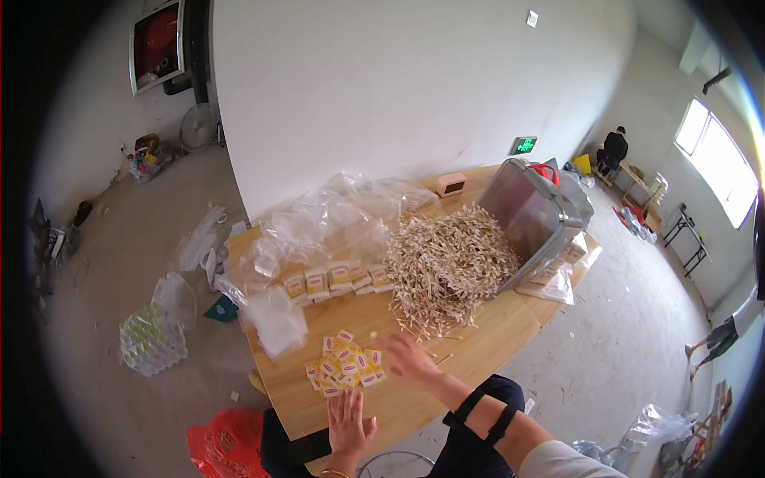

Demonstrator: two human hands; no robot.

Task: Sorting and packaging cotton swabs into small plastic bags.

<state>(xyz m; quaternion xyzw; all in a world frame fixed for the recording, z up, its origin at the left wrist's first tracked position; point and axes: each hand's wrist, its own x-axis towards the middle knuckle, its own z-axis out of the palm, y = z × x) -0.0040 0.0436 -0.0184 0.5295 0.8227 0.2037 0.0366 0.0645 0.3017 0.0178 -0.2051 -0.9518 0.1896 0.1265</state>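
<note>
My left hand [351, 424] lies at the table's near edge with its fingers stretched out, their tips by a loose heap of small white-and-yellow printed cards [344, 365]. Just right of the cards, my right hand [410, 362] hovers over the wooden table [434, 382]; its fingers are blurred, and I cannot make out whether they hold anything. Beyond it spreads a large pile of cotton swabs [450, 259], with a few strays at its front. The swabs reach into the mouth of a grey plastic bin [532, 209] tipped on its side.
Several small packs with yellow labels [317, 282] stand in a row behind the cards. Clear plastic bags [319, 219] crowd the back left, flat bags [275, 320] the left edge. A pink clock-like box [451, 185] sits by the wall. A red bag [229, 446] is at lower left.
</note>
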